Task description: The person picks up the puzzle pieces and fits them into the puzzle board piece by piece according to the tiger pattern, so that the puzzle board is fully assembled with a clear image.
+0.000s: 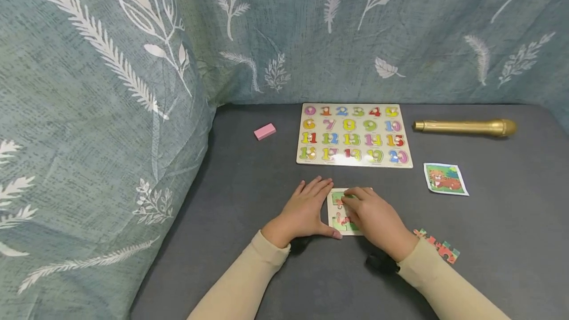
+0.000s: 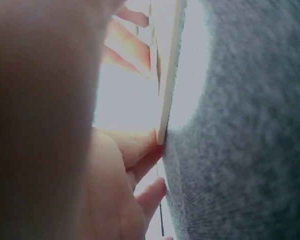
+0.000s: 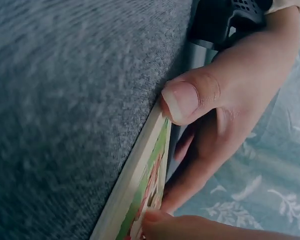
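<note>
A small jigsaw board [image 1: 330, 211] with a pale wooden rim lies low in the middle of the table, green and red puzzle pieces [image 1: 341, 222] set inside it. My left hand [image 1: 306, 210] spans its left side, fingers spread straight near the upper corner and thumb at the lower corner. In the right wrist view that thumb [image 3: 185, 102] rests right at the rim. My right hand [image 1: 378, 214] bends over the board, its fingertips on a puzzle piece [image 2: 156, 60] that stands slightly tilted in the left wrist view. The hand hides the board's right half.
Loose puzzle pieces [image 1: 437, 246] lie beside the right forearm. A tiger picture card [image 1: 446, 179] is on the right, below a gold microphone [image 1: 464, 127]. Behind the hands lies a number board [image 1: 354, 135], with a pink block [image 1: 265, 131] to its left. A leaf-patterned curtain [image 1: 302, 28] borders the table.
</note>
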